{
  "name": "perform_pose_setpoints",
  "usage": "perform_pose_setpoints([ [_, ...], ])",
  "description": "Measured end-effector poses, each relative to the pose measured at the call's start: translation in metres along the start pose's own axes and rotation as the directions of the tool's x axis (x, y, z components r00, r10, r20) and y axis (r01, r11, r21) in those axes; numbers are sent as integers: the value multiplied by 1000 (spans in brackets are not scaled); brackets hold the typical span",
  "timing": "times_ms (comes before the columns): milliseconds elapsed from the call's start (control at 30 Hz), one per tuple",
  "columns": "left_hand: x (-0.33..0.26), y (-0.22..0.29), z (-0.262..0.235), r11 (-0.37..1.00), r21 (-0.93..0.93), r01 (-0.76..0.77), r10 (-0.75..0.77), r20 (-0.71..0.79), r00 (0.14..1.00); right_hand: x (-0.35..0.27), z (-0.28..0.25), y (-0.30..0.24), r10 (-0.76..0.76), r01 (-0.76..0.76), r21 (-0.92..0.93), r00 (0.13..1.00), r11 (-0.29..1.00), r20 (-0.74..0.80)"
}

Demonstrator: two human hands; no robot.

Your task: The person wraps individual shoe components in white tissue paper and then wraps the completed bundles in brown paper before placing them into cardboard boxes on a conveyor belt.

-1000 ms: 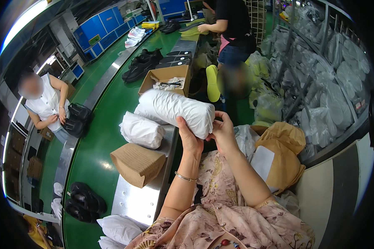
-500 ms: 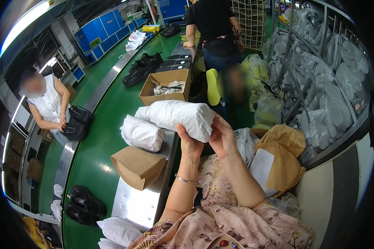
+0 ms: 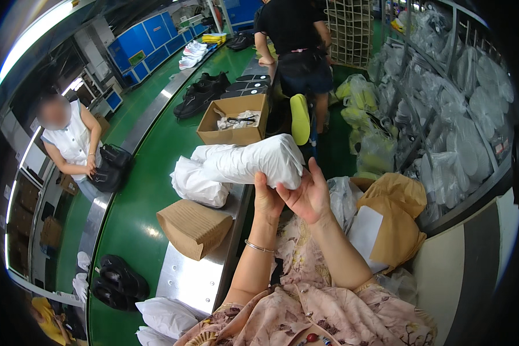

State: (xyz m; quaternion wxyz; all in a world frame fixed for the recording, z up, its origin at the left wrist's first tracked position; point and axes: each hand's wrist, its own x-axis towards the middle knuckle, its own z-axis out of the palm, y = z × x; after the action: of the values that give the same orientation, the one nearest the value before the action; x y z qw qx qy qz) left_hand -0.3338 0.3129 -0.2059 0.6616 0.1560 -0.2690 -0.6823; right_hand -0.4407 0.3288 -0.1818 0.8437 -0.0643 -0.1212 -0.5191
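A long bundle wrapped in white paper (image 3: 251, 161) is held up over the metal edge of the green conveyor, its contents hidden. My left hand (image 3: 266, 199) is closed around its near side, thumb up against the paper and other fingers mostly hidden beneath. At the bundle's right end, my right hand (image 3: 307, 196) cups the folded paper, its thumb at the lower edge and fingers along the end. Another white paper-wrapped bundle (image 3: 199, 187) lies just behind and left of the held one. Nearer to me, a curved piece of brown corrugated cardboard (image 3: 193, 228) rests by the conveyor's edge.
An open cardboard box (image 3: 230, 136) with paper and glasses stands ahead. Black shoes (image 3: 118, 282) sit on the green conveyor (image 3: 147, 210). A co-worker (image 3: 72, 135) handles black shoes at left; another person (image 3: 294, 46) stands ahead. Brown paper (image 3: 392, 213) and a rack of bagged soles (image 3: 444, 115) are right.
The bundle has tilted and shifted slightly right. My right hand has turned its palm more into view, with its thumb now at the lower edge. The person ahead has shifted.
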Motion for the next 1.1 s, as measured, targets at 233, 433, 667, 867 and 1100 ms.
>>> perform_pose_setpoints([
  [233,-2,1,19,986,-152,-69,81,76,994,3,15,13,55,17,-210,942,978,331],
  [433,0,21,-2,998,-58,-37,40,55,998,-16,17,5,-70,24,-494,995,869,-75],
  [667,9,19,3,982,145,-120,105,110,988,-35,39,-6,-220,79,-689,968,720,-119],
  [867,3,19,30,997,27,-76,71,151,986,-13,46,12,-165,181,-218,982,959,89],
  [1100,1,20,31,995,-16,-101,102,171,980,-7,29,5,-208,243,-268,966,932,153],
])
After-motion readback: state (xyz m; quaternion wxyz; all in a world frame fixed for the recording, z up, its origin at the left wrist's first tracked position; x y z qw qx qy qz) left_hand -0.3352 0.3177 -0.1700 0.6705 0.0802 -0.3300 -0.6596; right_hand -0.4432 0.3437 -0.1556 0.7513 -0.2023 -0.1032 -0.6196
